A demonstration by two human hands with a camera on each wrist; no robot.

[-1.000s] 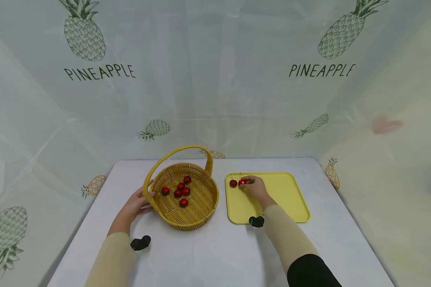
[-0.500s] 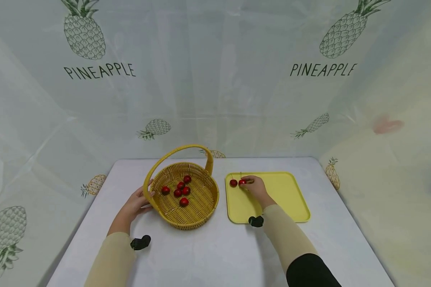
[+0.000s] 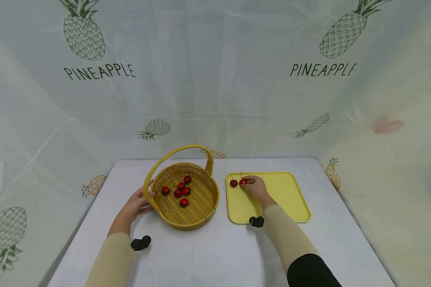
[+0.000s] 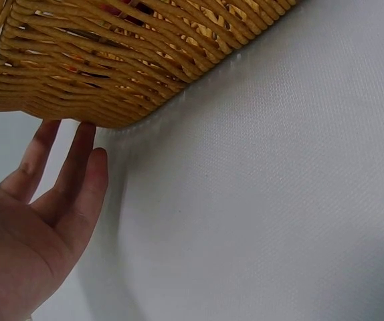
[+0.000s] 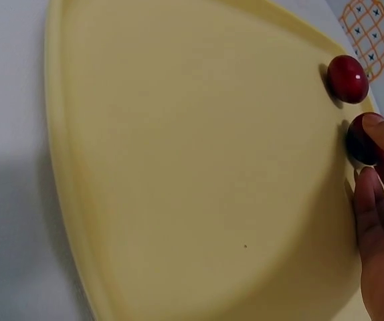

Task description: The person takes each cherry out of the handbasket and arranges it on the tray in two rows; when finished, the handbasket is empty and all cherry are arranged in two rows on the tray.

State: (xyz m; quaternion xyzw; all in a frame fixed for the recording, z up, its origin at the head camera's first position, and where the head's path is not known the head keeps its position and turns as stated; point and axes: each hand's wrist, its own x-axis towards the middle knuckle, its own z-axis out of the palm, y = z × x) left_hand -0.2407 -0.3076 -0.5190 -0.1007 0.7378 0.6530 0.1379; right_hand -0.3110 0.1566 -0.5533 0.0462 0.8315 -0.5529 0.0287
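Note:
On the table's left half stands a yellow wicker basket [image 3: 201, 213] with an arched handle, holding several dark red cherries [image 3: 184, 202]. My left hand [image 3: 136, 204] holds the basket's left side by the handle's foot; in the left wrist view its fingers [image 4: 78, 167] meet the woven wall from below. At the far left corner of the yellow tray [image 3: 280, 199], my right hand [image 3: 256, 189] pinches a cherry [image 5: 360, 144] between thumb and fingers. Another cherry [image 5: 347, 79] rests beside it on the tray, apart from the hand. Thin stems show on both in the head view.
A white-covered table [image 3: 208, 255] carries the basket and tray, with a gap between them. Behind it hangs a pale curtain [image 3: 215, 87] printed with pineapples. The tray has a low raised rim [image 5: 58, 134].

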